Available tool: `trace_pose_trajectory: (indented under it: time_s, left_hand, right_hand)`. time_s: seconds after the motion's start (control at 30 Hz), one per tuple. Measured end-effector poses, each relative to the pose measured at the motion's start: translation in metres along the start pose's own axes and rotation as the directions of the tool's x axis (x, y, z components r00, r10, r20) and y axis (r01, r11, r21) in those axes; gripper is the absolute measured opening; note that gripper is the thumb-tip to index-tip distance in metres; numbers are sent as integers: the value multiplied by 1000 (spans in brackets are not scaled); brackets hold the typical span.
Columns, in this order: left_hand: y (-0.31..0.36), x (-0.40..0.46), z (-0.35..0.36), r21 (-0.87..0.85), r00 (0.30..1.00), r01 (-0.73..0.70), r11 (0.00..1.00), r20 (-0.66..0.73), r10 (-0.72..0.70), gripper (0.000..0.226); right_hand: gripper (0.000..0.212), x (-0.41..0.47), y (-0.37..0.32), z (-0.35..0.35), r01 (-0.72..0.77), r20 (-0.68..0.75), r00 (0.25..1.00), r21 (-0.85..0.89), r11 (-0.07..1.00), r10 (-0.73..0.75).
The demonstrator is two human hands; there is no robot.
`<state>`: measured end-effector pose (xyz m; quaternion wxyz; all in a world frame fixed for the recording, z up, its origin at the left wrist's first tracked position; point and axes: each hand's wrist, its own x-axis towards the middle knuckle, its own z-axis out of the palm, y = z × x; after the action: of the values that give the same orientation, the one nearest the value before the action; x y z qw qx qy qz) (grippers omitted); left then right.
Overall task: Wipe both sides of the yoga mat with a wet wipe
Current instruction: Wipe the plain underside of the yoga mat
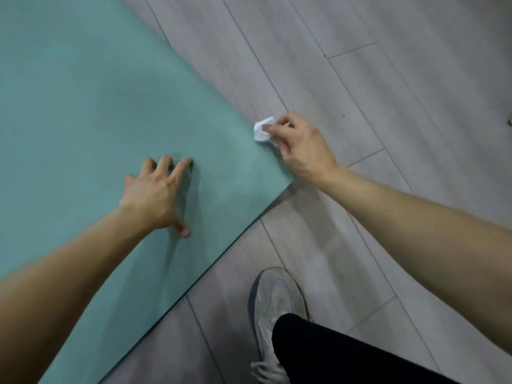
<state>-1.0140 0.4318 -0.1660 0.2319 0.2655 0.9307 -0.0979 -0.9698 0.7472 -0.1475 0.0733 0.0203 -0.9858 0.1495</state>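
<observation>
We knelt over the teal yoga mat [91, 112], which lay flat on the grey plank floor [388, 79] with its near-right corner just beside our right wrist. Our left hand [155, 195] pressed splayed, straight fingers onto the mat; our right hand [299, 145] pinched a crumpled wet wipe [261, 132] at the mat's right edge. We judged the mat light, soft and floppy, best lifted by that free corner for turning. Open floor ran to the right and far side, though our shoe [277, 309] stood near the mat's near edge
</observation>
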Motion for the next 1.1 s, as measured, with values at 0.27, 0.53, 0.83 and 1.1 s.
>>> trace_pose_trajectory:
  time_s: [0.27,0.53,0.83,1.1]
  left_hand:
    - [-3,5,1,-6,1000,3,1000,0,-3,169]
    - [-3,5,-2,6,1000,6,1000,14,-6,169]
    - [-2,13,-2,34,1000,-12,999,14,12,171]
    - [-5,9,-6,38,998,8,999,62,-10,171]
  right_hand:
    - [32,-62,-5,30,25,72,997,120,992,-34]
    - [30,37,-5,36,125,234,964,27,992,-127]
    - [28,0,16,41,-17,36,999,137,990,12]
    - [31,-12,19,33,-50,122,992,140,989,33]
